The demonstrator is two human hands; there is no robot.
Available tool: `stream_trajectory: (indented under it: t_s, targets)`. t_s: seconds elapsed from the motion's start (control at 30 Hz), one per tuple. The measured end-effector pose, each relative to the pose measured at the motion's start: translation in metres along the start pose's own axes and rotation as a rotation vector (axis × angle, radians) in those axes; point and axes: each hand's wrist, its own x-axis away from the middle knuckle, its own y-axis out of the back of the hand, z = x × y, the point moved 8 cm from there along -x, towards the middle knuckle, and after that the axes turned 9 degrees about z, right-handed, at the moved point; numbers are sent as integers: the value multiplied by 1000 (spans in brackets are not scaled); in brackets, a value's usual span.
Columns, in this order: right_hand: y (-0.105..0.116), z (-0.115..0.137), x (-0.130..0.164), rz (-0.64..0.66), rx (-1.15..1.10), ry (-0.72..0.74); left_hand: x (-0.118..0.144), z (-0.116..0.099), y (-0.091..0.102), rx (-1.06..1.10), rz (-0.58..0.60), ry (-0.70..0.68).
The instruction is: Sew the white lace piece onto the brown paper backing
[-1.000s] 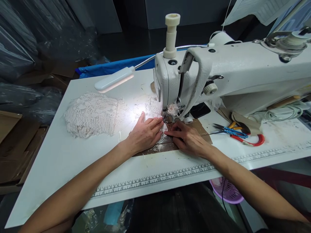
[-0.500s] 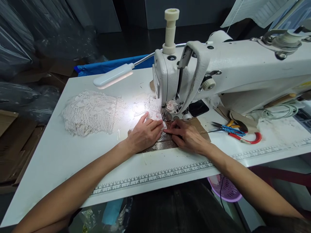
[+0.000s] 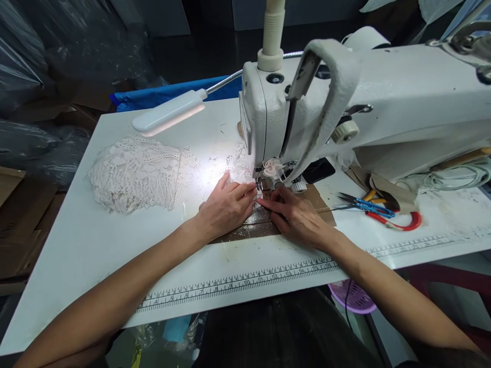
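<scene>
Beneath the head of a white sewing machine [image 3: 264, 117], a strip of white lace [image 3: 236, 156] runs to the presser foot [image 3: 264, 185]. My left hand [image 3: 226, 207] lies over the lace just left of the foot, fingers laid along it and the index finger apart from the others. To the right of the foot, my right hand [image 3: 293, 212] is closed, its index finger and thumb at the near edge of the lace. The fingers partly cover the small piece of lace between the hands. A large bundle of lace [image 3: 138, 176] lies farther left.
A lit lamp [image 3: 169, 113] on a bendy neck hangs over the lace. Blue-handled snips [image 3: 370, 206], red-handled scissors [image 3: 408, 222] and a black phone [image 3: 318, 170] lie at the right. Along the table's front edge runs a printed ruler [image 3: 245, 282]. Below it is a purple basket [image 3: 355, 296].
The view has shifted slightly, so the machine looks larger and nearer. Both hands stay at the presser foot, with barely any visible movement of the lace.
</scene>
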Motion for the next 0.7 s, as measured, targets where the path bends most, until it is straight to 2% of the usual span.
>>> stream_trajectory:
  t_s: [0.2,0.33,0.57,0.7]
  targets:
    - [1,2,-4,60,97,-59,-4,5,-3,-42,57,62]
    - [2,0,-7,68,83,-86,-5,6,-4,-50,77,113]
    - [14,-14,2,-95,-231,-40,-9,4,-1,-36,66,226]
    - [22,-18,4,-163,-257,-59,-4,17,17,43,-6,176]
